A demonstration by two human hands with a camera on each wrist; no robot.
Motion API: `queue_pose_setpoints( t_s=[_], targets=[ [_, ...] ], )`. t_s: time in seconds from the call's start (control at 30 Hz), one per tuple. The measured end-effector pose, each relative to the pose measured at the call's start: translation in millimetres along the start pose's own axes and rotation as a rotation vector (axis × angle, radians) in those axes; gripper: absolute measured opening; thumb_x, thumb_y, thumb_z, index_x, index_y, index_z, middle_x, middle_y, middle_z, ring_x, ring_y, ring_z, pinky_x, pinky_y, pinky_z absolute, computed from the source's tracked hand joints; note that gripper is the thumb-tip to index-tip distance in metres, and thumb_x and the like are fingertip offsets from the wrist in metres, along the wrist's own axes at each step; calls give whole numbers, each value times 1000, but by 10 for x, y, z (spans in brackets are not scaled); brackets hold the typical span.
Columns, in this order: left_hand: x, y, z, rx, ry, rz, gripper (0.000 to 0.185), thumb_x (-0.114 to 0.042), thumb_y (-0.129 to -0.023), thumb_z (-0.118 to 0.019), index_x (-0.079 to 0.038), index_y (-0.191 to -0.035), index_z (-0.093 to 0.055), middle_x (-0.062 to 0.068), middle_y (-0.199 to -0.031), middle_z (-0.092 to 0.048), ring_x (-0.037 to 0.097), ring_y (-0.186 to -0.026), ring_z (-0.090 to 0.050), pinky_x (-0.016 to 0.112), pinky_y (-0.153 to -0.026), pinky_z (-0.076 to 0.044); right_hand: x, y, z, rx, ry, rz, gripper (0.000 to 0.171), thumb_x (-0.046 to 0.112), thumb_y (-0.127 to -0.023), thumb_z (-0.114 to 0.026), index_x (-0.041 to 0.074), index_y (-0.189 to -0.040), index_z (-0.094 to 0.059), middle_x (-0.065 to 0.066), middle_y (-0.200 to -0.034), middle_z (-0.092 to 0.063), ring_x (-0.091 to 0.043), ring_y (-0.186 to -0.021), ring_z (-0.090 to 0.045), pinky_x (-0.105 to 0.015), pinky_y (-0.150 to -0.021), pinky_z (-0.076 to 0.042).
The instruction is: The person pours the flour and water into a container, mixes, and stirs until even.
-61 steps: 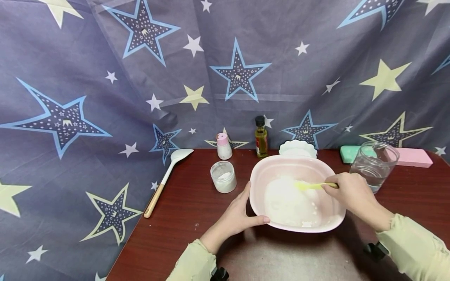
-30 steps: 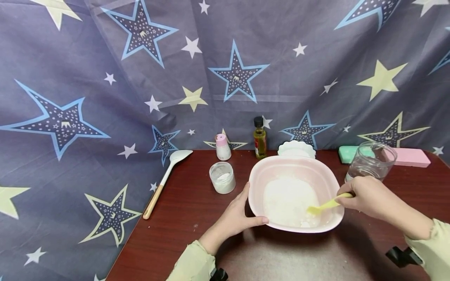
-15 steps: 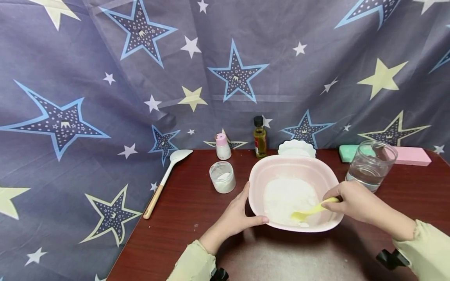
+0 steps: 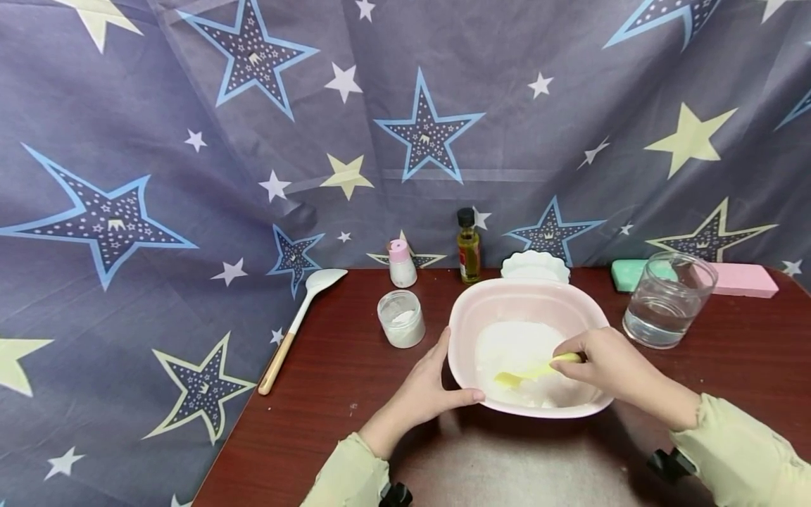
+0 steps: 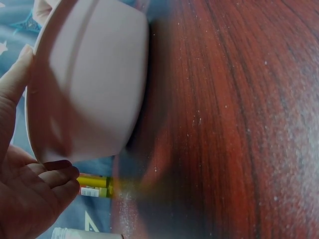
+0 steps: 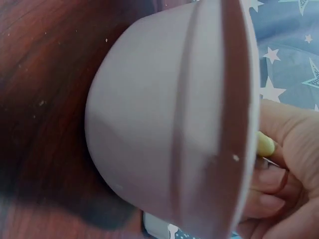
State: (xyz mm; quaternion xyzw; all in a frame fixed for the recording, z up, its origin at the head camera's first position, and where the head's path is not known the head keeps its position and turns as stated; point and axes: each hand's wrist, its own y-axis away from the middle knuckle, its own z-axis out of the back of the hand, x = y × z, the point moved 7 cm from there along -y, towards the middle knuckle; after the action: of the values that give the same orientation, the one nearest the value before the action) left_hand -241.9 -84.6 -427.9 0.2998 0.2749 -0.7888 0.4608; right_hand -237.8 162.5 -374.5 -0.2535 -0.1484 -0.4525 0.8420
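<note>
At the far left of the dark red surface (image 4: 329, 380) a white spoon with a wooden handle (image 4: 299, 320) lies close to the left edge, with bare wood between it and a small white jar (image 4: 401, 319). Behind the jar stand a pink-capped shaker (image 4: 402, 263) and an oil bottle (image 4: 469, 247), both against the star-printed cloth. The left hand (image 4: 426, 391) grasps the pink bowl (image 4: 507, 299) at its near left rim, thumb along the front edge and fingers curled against the outer wall. The bowl sits mid-surface, holding white powder (image 4: 516, 345); a small white dish (image 4: 534, 266) lies just behind it. The right hand (image 4: 605, 366) reaches over the bowl's right rim, its fingers clenched round a yellow spatula (image 4: 529, 373) whose blade rests in the powder. To the right, a glass of water (image 4: 667, 301) stands apart from the bowl, with a green block (image 4: 627, 273) and a pink block (image 4: 741, 280) at the back edge. Open wood lies before the bowl.
</note>
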Motion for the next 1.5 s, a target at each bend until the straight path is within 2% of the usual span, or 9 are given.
queue_pose_setpoints(
  t_s=[0.23,0.5,0.63,0.8,0.93,1.1,1.27,1.5],
  targets=[
    [-10,0,6,-9,4,-15,113,-43,-73,-84,-6,-156,-17,12,-157,-27,21,-141,-30,43,-112,-30,51,-93,-102,-42,-19,34,17,12,-80,-78,22,-70,-70,24,-58,-46,4,-53,-36,-20,-50,-35],
    [-2,13,-6,-7,9,-15,113,-45,-73,-84,-7,-156,-17,11,-158,-27,20,-142,-30,43,-112,-30,74,-163,-143,-116,91,-5,12,11,-78,-78,18,-71,-71,21,-51,-41,-1,-52,-36,-23,-51,-35],
    [-2,16,-5,-8,8,-13,113,-44,-73,-84,-6,-156,-17,12,-157,-27,20,-142,-30,43,-112,-30,76,-189,-133,-134,129,-37,7,12,-79,-78,14,-74,-74,19,-52,-46,-4,-54,-39,-27,-53,-39],
    [3,16,-5,-7,4,-9,113,-44,-73,-84,-6,-156,-17,12,-157,-27,21,-141,-30,43,-112,-31,19,-201,-103,-125,159,-91,4,14,-82,-76,12,-79,-76,16,-56,-54,-7,-57,-45,-33,-56,-44],
    [-1,14,-5,-7,4,-10,113,-44,-73,-84,-6,-156,-17,12,-157,-28,21,-141,-31,43,-112,-31,-50,-190,-50,-127,186,-129,7,14,-83,-75,14,-77,-74,15,-52,-47,-11,-56,-44,-34,-54,-41],
    [-8,12,-5,-10,3,-22,113,-44,-73,-84,-6,-156,-17,13,-157,-28,21,-141,-32,44,-111,-31,-115,-157,14,-143,215,-127,9,14,-83,-75,16,-74,-73,14,-52,-45,-13,-53,-44,-36,-52,-40],
    [8,13,-5,-8,3,-26,114,-44,-73,-84,-6,-156,-16,12,-157,-28,21,-141,-32,44,-111,-32,-186,-121,62,-140,207,-139,13,13,-83,-74,17,-72,-70,12,-51,-39,-14,-52,-38,-31,-48,-34],
    [0,2,6,-7,6,-25,113,-44,-73,-84,-7,-156,-17,12,-157,-28,20,-141,-31,44,-111,-32,-272,-68,177,-116,214,-181,3,13,-83,-75,12,-80,-76,11,-55,-51,-13,-53,-43,-32,-50,-37]
  ],
)
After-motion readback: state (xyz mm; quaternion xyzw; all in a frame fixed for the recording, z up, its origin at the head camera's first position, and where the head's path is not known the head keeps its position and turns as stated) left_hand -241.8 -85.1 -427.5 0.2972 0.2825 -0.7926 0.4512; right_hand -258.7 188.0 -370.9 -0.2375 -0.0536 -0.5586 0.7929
